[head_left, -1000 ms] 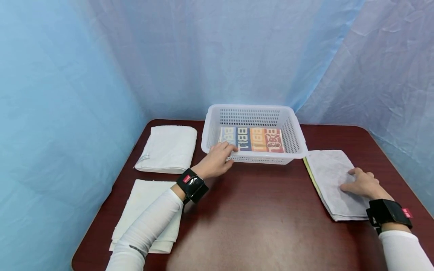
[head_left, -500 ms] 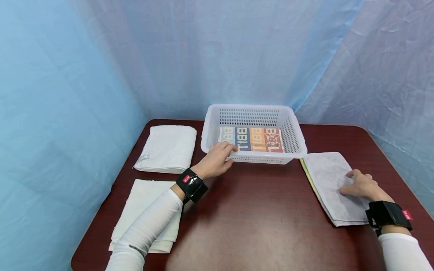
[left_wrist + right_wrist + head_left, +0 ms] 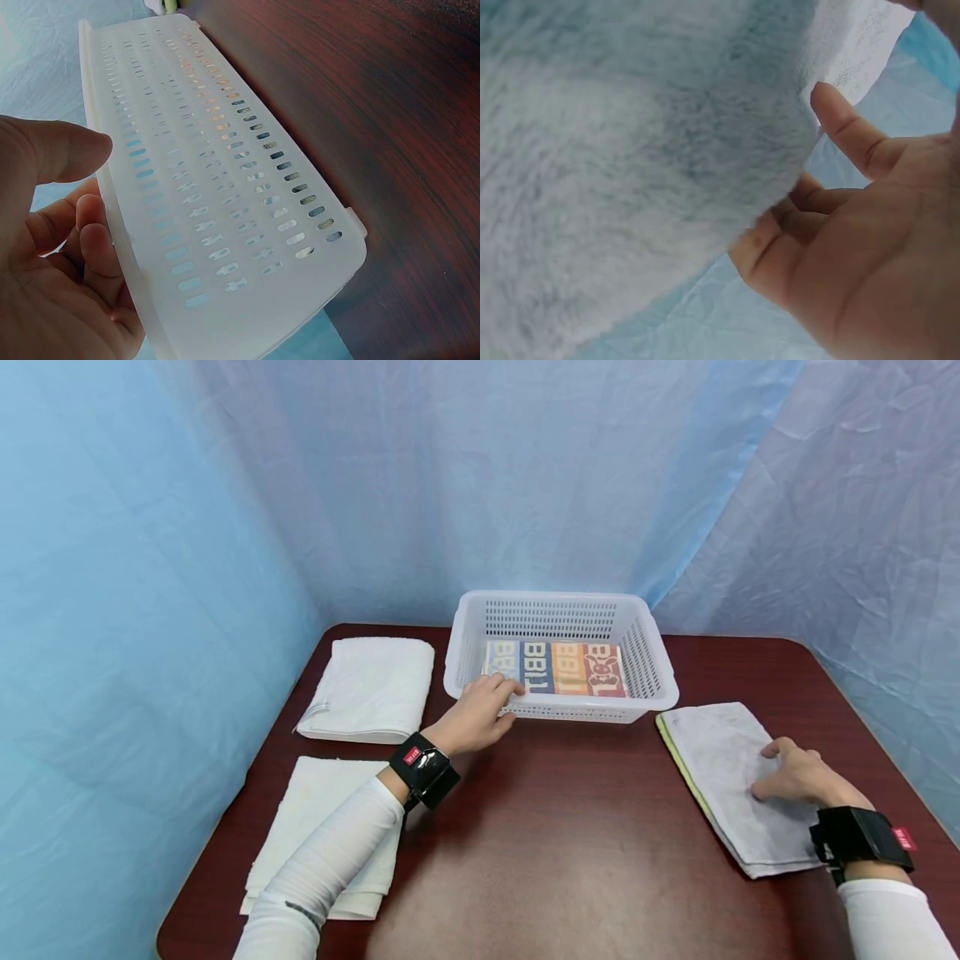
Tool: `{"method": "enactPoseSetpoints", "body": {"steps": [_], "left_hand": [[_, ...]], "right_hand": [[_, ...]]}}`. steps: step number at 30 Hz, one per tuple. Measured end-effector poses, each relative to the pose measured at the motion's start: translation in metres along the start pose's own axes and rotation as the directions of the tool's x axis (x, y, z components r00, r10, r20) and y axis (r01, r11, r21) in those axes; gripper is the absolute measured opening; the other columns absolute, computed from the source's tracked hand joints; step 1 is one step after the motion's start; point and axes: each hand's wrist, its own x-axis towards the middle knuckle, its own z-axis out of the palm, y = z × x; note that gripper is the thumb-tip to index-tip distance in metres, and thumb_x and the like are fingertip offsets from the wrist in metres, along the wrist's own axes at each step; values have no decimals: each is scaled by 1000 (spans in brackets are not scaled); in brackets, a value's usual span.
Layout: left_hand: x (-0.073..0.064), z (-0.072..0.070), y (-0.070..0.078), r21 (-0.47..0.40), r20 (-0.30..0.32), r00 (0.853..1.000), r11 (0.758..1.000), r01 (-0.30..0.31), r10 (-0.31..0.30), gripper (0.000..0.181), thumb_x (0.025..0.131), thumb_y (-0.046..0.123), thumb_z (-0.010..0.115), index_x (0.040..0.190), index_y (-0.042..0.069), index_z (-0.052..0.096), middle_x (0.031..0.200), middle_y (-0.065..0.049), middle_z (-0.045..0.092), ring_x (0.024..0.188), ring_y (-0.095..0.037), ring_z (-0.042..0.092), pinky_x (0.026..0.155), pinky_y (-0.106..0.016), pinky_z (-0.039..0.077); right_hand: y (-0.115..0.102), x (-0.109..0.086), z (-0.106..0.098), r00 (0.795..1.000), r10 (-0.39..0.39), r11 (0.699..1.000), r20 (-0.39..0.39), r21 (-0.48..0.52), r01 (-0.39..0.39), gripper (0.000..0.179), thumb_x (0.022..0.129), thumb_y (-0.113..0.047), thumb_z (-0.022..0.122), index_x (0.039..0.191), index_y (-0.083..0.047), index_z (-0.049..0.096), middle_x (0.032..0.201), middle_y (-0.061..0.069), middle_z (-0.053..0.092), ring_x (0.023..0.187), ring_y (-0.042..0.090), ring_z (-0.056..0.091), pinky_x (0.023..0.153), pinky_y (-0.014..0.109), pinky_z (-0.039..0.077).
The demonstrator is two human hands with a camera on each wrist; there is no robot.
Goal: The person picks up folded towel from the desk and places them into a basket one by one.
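Note:
In the head view, my left hand (image 3: 480, 714) is at the front left of a white plastic basket (image 3: 660, 681). Its fingers curl over the rim while the thumb stays on the outer side; the left wrist view shows the slotted wall (image 3: 225, 187) beside the thumb. At the right, my right hand (image 3: 806, 775) rests with spread fingertips on a folded grey towel (image 3: 720, 752) edged in yellow-green. Up close in the right wrist view, those fingertips touch the fluffy grey cloth (image 3: 630, 187). A folded towel printed in blue, orange and red (image 3: 570, 668) lies inside the basket.
Two folded towels lie on the left: a white one (image 3: 375, 685) at the back and an off-white one (image 3: 322, 793) in front, partly hidden under my left forearm. The dark red-brown table (image 3: 562, 835) ends at blue curtains (image 3: 555, 477) behind and on both sides.
The grey towel has slid slightly toward me and to the left, turning a little beneath my right hand. My left hand and the basket have stayed almost still.

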Motion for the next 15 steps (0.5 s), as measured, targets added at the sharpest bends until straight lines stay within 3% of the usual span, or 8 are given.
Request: {"method": "enactPoseSetpoints", "body": {"steps": [7,15], "left_hand": [[0,0,-1,2,-1,1000,1000,-1,1,34,94,9,66,127,7,58,106,-6,58,97,-21,52,83,-39,40],[0,-1,-1,19,9,1000,1000,-8,7,32,96,12,63,127,7,58,106,-6,58,97,-20,52,84,-38,41]], "right_hand": [[-1,0,0,1000,11,1000,19,9,-11,84,78,-28,79,128,16,28,113,43,42,97,48,48,76,53,45],[1,0,3,998,-1,1000,58,29,-1,85,76,-27,80,128,16,29,112,39,44,94,43,48,73,48,45]]}}
